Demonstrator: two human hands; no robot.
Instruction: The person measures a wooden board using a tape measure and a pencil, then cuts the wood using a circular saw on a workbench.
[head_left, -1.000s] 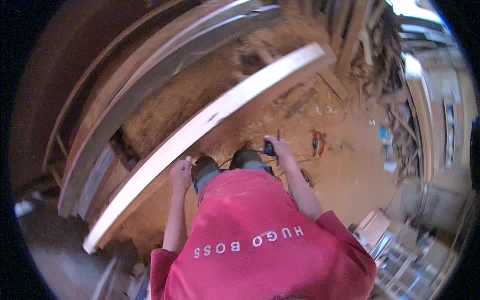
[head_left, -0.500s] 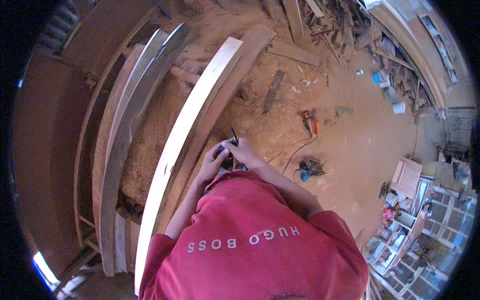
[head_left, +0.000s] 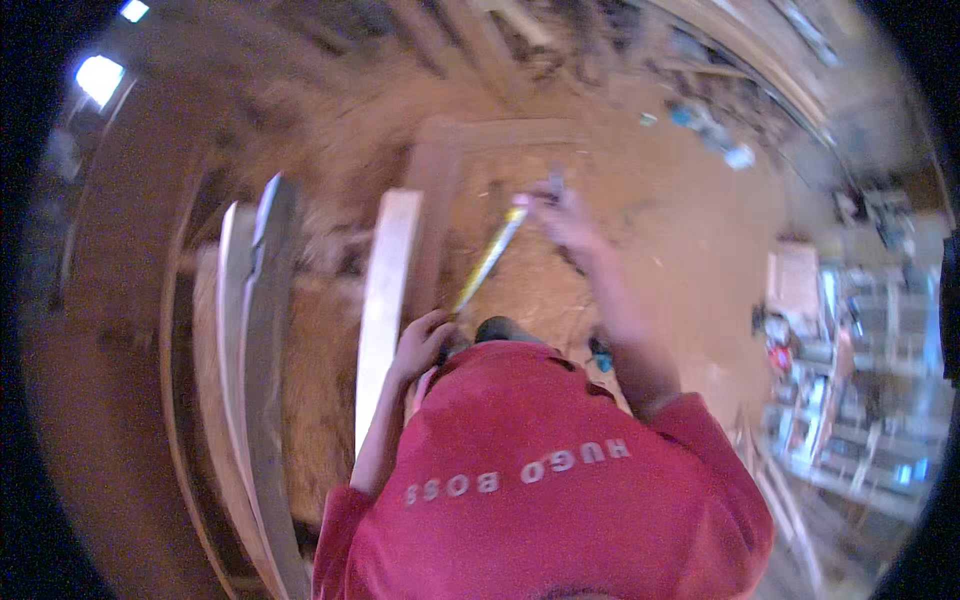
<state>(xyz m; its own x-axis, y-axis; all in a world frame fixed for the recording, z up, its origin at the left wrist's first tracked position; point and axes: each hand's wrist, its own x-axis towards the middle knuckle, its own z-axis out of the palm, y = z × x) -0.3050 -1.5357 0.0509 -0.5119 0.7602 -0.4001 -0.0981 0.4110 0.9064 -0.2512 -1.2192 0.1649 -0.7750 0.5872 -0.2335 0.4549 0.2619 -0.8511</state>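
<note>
A yellow tape measure blade (head_left: 489, 262) stretches slantwise between my two hands. My left hand (head_left: 424, 344), low and close to my body, is closed round its near end beside a pale squared timber (head_left: 384, 290). Farther out and to the right, my right hand (head_left: 562, 222) is closed on the blade's far end, smeared by motion. A slim dark object juts up from its fingers, too blurred to name. The tape's case cannot be made out in either hand. Just right of the pale timber lies a reddish-brown beam (head_left: 428, 230).
Long boards (head_left: 262, 330) stand in a row at the left. Scrap wood (head_left: 520, 30) is heaped at the far side. White and blue containers (head_left: 738, 157) sit at the far right, with cluttered shelving (head_left: 820, 350) nearer. A blue and black object (head_left: 601, 356) lies beside my right forearm.
My hands were together near my body and are now apart. The right one has moved outward and to the right, with the yellow blade drawn out between them. The view has turned.
</note>
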